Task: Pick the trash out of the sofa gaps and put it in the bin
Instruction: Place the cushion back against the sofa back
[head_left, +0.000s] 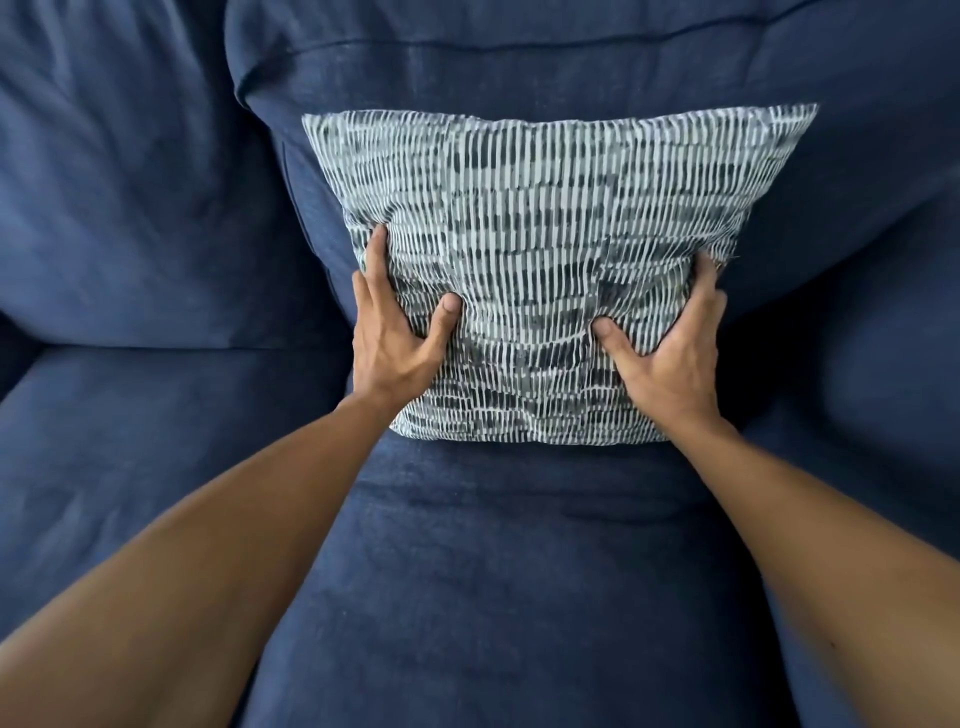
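A grey and white patterned throw pillow (545, 234) stands upright on the dark blue sofa seat (493, 571), leaning against the back cushion (519, 67). My left hand (395, 332) grips the pillow's lower left edge, thumb pressed into its front. My right hand (670, 348) grips the lower right edge the same way. The pillow hides the gap between seat and back behind it. No trash and no bin are in view.
A second back cushion (130, 182) and seat cushion (130, 467) lie to the left, with a dark seam between the two seats. More blue sofa upholstery (872, 338) bulges at the right.
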